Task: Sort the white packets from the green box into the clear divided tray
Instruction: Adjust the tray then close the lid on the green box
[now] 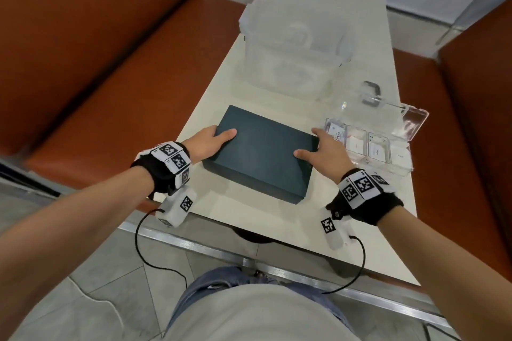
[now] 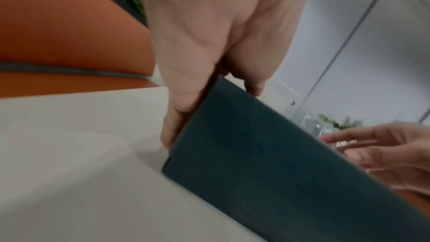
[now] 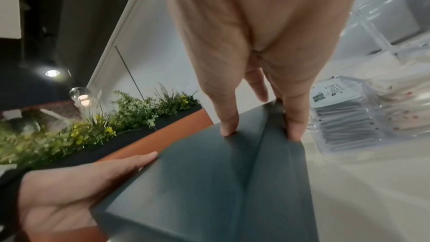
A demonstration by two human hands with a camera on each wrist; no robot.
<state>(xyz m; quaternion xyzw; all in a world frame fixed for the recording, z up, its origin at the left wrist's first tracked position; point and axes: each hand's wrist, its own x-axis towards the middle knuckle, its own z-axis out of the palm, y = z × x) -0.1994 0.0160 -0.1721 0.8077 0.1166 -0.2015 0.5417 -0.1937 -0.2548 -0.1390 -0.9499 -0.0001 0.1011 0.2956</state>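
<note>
The dark green box [image 1: 260, 152] lies closed on the cream table [image 1: 243, 219], near its front edge. My left hand [image 1: 219, 138] grips its left end, thumb on top and fingers down the side [image 2: 177, 126]. My right hand [image 1: 313, 144] grips its right end the same way, thumb [image 3: 229, 128] on the lid. Just right of the box stands the clear divided tray [image 1: 399, 171], lid swung open, with white packets [image 1: 338, 134] standing in its compartments. The packets [image 3: 335, 109] also show in the right wrist view. The box's inside is hidden.
A large translucent lidded container [image 1: 293, 44] stands behind the box. A clear object with a dark handle [image 1: 372, 94] sits behind the tray. Orange benches [image 1: 110, 91] flank the table on both sides. The table's metal-edged front [image 1: 249, 246] is close to my body.
</note>
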